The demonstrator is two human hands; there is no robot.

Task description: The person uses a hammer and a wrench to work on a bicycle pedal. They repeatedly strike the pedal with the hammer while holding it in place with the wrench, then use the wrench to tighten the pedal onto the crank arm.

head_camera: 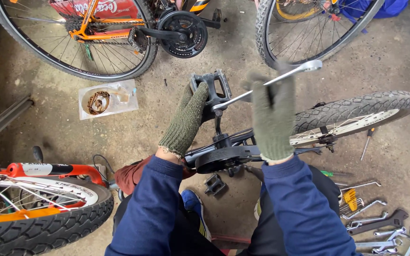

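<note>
While we look down past our blue sleeves, both of our hands sit over an upturned small bike on the concrete floor (48, 118). Our left hand (186, 118), in a green knit glove, is wrapped around the black pedal (213, 85) from its left side, the fingers curled onto the pedal body. Our right hand (272, 116), gloved the same, is closed in a fist around the shaft of a long silver wrench (266, 81). The wrench runs at a slant — its lower end meets the crank (218, 124) just below the pedal, between our two hands, and its ring end (312, 65) sticks out above and to the right of the right hand. The crank drops from the pedal down to the black chain guard (224, 159), which lies just in front of our wrists.

The small bike's knobby tyre (357, 110) stretches away to the right of the right hand. A second, loose pedal (215, 185) lies on the floor between our knees. More wrenches (380, 227) are scattered on the ground at the lower right, well apart from our hands. A clear plastic pack (106, 98) lies to the left of the left hand, and an orange bike's wheel (39, 208) fills the lower left corner.
</note>
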